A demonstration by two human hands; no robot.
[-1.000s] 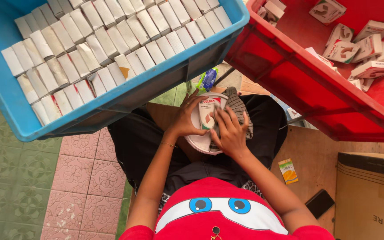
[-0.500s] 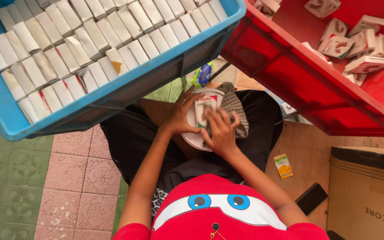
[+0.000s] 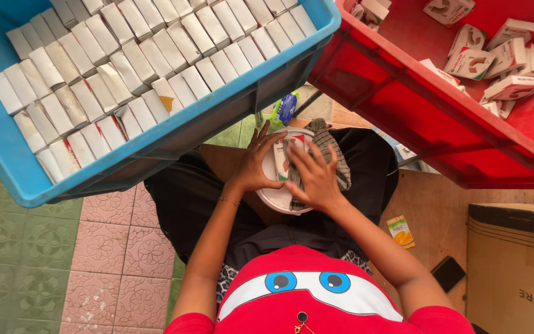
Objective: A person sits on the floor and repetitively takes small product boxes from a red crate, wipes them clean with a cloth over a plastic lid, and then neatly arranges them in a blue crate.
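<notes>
My left hand (image 3: 251,166) and my right hand (image 3: 317,178) meet over my lap, both gripping a small white and red box (image 3: 282,158). The box sits above a round white lid (image 3: 277,199) resting on my black-trousered legs. A grey checked cloth (image 3: 336,148) lies on the lid's far side, partly under my right fingers. A blue crate (image 3: 174,133) at upper left holds several neat rows of white boxes (image 3: 125,59). The red crate (image 3: 415,117) at upper right holds loose boxes (image 3: 495,59) of the same kind.
A brown cardboard carton (image 3: 514,266) stands at the lower right, with a dark phone (image 3: 447,272) and a small orange and green sachet (image 3: 401,230) on the wooden surface beside it. A blue-green packet (image 3: 284,108) lies between the crates. Patterned floor tiles (image 3: 112,247) lie on the left.
Both hands stay on the small box over the lid. My right fingers now spread further across the box, covering more of it. The view has shifted slightly.
</notes>
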